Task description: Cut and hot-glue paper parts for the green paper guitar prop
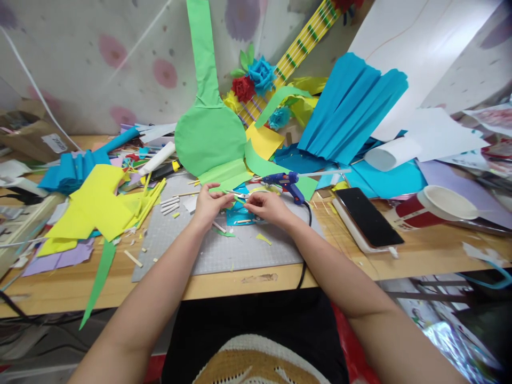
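Note:
Over the grey cutting mat (pixel 256 253), my left hand (pixel 210 207) and my right hand (pixel 271 207) almost meet, thumbs and fingers pinched. A small green paper strip (pixel 240 199), with something whitish by it, lies between the fingertips. My right hand seems to grip the strip's end; what my left fingers pinch is too small to make out. Blue paper (pixel 236 217) lies under the hands. Just behind my right hand rests a blue glue gun (pixel 286 184) with a clear glue stick in it. Short white sticks (pixel 170 205) lie left of my left hand.
A green paper-covered banjo shape (pixel 212 136) stands behind the mat. Yellow paper (pixel 96 205) and blue crepe paper (pixel 74 170) lie left. At right are a black phone (pixel 368 216), a paper cup (pixel 436 205) and pleated blue paper (pixel 352 109). A black cord (pixel 306 250) crosses the table edge.

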A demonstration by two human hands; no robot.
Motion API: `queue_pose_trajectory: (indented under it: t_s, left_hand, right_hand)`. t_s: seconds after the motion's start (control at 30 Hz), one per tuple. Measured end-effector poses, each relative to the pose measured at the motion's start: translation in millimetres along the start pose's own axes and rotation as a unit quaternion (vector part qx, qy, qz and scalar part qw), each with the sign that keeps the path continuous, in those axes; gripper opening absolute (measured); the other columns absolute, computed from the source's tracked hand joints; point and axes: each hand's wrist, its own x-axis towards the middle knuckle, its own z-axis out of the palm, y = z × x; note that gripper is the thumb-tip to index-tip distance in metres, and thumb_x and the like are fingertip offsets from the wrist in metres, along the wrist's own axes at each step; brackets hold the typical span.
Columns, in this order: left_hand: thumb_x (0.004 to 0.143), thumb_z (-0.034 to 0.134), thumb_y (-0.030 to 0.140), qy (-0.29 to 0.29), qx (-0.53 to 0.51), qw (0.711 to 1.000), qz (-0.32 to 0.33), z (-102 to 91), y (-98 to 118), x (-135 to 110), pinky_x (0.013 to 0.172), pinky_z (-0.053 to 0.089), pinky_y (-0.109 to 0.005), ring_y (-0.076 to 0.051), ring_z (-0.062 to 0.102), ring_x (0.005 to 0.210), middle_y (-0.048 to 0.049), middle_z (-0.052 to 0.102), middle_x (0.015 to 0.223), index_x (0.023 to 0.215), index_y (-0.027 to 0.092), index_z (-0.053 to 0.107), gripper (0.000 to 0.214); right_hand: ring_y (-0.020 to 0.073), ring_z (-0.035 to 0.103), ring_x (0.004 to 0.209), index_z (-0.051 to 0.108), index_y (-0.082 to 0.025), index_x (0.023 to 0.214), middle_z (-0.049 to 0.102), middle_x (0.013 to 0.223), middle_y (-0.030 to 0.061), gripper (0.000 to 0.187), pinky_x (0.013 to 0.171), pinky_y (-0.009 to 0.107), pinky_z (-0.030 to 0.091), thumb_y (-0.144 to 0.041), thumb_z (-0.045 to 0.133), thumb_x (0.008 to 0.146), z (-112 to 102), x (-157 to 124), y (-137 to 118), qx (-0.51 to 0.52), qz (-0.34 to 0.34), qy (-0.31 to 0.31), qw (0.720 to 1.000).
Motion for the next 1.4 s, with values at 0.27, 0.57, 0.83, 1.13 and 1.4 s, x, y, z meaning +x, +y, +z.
queue_pose_trajectory:
  t_s: [0.27,0.57,0.83,1.13,1.4]
  left_hand:
    - [0.056,0.073,0.012,-0.078,-0.019,0.997,-0.022,-7.7,1.9,0.1,0.062,0.054,-0.026,-0.018,0.067,0.071,-0.002,0.067,0.069,0.104,0.015,0.041,0.058]
    - [0.059,0.072,0.019,0.007,0.027,1.0,0.01,-4.0,-0.3,1.2,0.058,0.054,-0.03,-0.018,0.067,0.062,-0.002,0.066,0.067,0.097,0.016,0.041,0.049]
    - [0.066,0.065,0.013,-0.011,0.021,1.0,-0.004,-6.6,1.8,1.7,0.064,0.055,-0.03,-0.017,0.067,0.066,-0.0016,0.066,0.067,0.101,0.015,0.041,0.042]
    - [0.066,0.065,0.029,0.049,0.084,0.99,0.098,-10.6,-3.4,5.6,0.053,0.051,-0.023,-0.013,0.064,0.063,0.0003,0.063,0.074,0.101,0.02,0.041,0.043]
    - [0.075,0.054,0.028,0.05,0.133,0.978,0.152,-19.0,-7.5,14.5,0.042,0.041,-0.017,-0.005,0.047,0.041,0.0071,0.049,0.062,0.094,0.021,0.041,0.024]
  right_hand:
    - [0.0088,0.046,0.055,0.056,-0.015,0.068,0.054,0.06,-0.0012,0.021,0.053,0.022,0.033,-0.034,0.053,0.077,-2.4,-1.8,5.1,0.018,-0.003,-0.005,1.0]
    - [0.0092,0.047,0.058,0.057,-0.016,0.066,0.057,0.062,-0.0005,0.019,0.055,0.022,0.032,-0.031,0.054,0.076,-2.1,-1.7,3.7,-0.03,-0.01,0.0,0.999]
    - [0.0101,0.049,0.059,0.058,-0.016,0.07,0.058,0.063,0.0,0.017,0.055,0.022,0.031,-0.029,0.051,0.078,-4.3,-1.5,7.4,-0.033,-0.009,0.0,0.999]
    - [0.01,0.049,0.059,0.057,-0.016,0.069,0.058,0.064,-0.0002,0.016,0.056,0.022,0.032,-0.03,0.053,0.077,-4.1,-1.7,4.1,-0.045,-0.009,-0.006,0.999]
    - [0.0092,0.047,0.058,0.056,-0.015,0.069,0.055,0.063,-0.0005,0.02,0.056,0.021,0.032,-0.031,0.051,0.079,-4.9,-1.5,3.4,-0.022,-0.024,-0.026,0.999]
